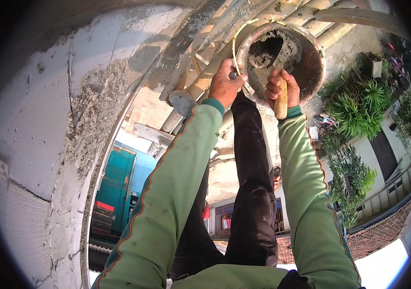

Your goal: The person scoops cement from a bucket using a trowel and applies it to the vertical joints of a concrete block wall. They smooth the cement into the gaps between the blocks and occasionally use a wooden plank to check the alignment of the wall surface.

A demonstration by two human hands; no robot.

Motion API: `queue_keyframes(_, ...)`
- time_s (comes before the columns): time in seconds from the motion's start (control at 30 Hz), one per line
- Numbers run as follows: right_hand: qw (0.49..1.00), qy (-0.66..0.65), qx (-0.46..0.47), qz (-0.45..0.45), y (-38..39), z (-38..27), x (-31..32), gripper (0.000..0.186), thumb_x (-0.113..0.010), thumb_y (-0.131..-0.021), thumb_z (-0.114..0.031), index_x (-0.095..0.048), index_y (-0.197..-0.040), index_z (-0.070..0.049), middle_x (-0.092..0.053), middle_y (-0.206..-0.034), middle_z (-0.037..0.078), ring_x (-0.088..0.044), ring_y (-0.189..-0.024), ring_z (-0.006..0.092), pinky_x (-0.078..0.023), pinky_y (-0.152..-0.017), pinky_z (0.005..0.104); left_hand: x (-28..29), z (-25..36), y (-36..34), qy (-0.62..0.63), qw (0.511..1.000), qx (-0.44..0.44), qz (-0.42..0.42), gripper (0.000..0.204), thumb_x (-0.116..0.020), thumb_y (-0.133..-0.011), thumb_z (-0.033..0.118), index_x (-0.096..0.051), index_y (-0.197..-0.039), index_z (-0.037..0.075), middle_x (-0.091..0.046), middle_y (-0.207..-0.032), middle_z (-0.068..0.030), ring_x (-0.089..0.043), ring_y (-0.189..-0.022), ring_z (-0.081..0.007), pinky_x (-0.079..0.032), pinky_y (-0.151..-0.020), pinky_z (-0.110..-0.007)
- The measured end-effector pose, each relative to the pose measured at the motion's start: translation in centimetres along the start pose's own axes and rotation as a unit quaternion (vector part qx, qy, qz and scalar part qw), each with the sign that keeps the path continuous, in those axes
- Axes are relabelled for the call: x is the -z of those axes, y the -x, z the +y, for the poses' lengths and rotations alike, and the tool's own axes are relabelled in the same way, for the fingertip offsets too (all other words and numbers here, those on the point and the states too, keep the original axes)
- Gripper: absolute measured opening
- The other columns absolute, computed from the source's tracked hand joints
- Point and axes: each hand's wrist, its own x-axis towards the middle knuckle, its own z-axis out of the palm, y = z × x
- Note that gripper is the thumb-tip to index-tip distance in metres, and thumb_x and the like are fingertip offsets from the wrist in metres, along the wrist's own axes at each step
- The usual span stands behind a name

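Observation:
A round bucket hangs or rests at the top centre, with a thin yellow cord at its left side and wet grey mortar inside. My left hand is closed at the bucket's left edge, gripping it; exactly which part is partly hidden by the fingers. My right hand holds a trowel by its wooden handle, the dark blade down in the mortar.
Bamboo poles lie beneath the bucket, with a grey round object on them. A cracked, partly rough plastered wall fills the left. Far below are a teal door, green plants, houses and a railing. My dark-trousered legs stretch between my arms.

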Motion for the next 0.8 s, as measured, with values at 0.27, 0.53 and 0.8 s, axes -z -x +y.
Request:
queue_keyframes(0.27,0.884,0.372,-0.111,0.261,2.1,-6.8,-2.3,0.032,-0.046,-0.105,-0.043,-0.057,-0.101,-0.013,-0.049,-0.061,-0.001,-0.042,-0.042,0.0116,-0.042,-0.04,0.0325,-2.9,-3.6,0.6,0.057,0.993,-0.062,0.085,0.045,-0.073,-0.091,0.014,-0.053,-0.13,0.004,-0.064,-0.114,-0.0061,-0.058,-0.087,-0.0133,-0.05,-0.079,-0.029)
queue_keyframes(0.53,0.101,0.979,-0.061,0.166,5.0,-8.4,-1.8,0.035,-0.049,-0.101,-0.034,-0.067,-0.091,-0.006,-0.071,-0.084,0.02,-0.071,-0.075,0.0369,-0.056,-0.065,0.0519,-0.5,-2.5,0.0,0.157,0.985,0.073,-0.017,0.074,-0.084,-0.082,0.027,-0.044,-0.143,0.013,-0.058,-0.131,-0.0095,-0.059,-0.119,-0.0268,-0.054,-0.089,-0.051)
queue_keyframes(0.8,0.077,0.959,0.079,0.262,0.5,-5.9,-0.8,0.027,-0.045,-0.1,-0.024,-0.068,-0.103,-0.01,-0.072,-0.101,0.019,-0.07,-0.087,0.042,-0.056,-0.075,0.0534,-5.7,-4.8,2.7,0.246,0.954,0.166,-0.044,0.083,-0.084,-0.082,0.014,-0.035,-0.149,0.018,-0.055,-0.137,-0.0086,-0.058,-0.121,-0.0282,-0.057,-0.089,-0.05)
